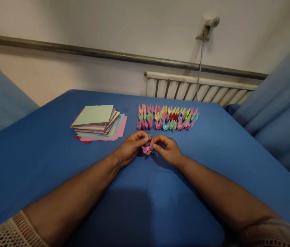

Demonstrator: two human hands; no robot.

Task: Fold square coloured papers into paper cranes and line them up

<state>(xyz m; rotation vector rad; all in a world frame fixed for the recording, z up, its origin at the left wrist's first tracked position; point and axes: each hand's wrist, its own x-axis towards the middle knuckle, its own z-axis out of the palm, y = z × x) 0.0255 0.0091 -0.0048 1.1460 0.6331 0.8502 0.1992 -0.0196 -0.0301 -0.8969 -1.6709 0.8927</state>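
A pink folded paper crane (147, 150) is held up between my two hands, just above the blue-covered table (124, 192). My left hand (132, 145) pinches its left side between thumb and fingers. On the other side, my right hand (168, 149) grips an upright pointed part with thumb and forefinger. The fingertips hide parts of the crane. Beyond my hands stand several finished paper cranes (165, 116) in close rows, in pink, yellow, green, blue, red and orange.
A loose stack of coloured paper squares (96, 121) lies to the left, a pale green sheet on top. Behind the table are a wall rail (96, 52), a radiator (186, 85) and a socket (206, 29) with a cord. Blue curtains (281, 96) hang at both sides.
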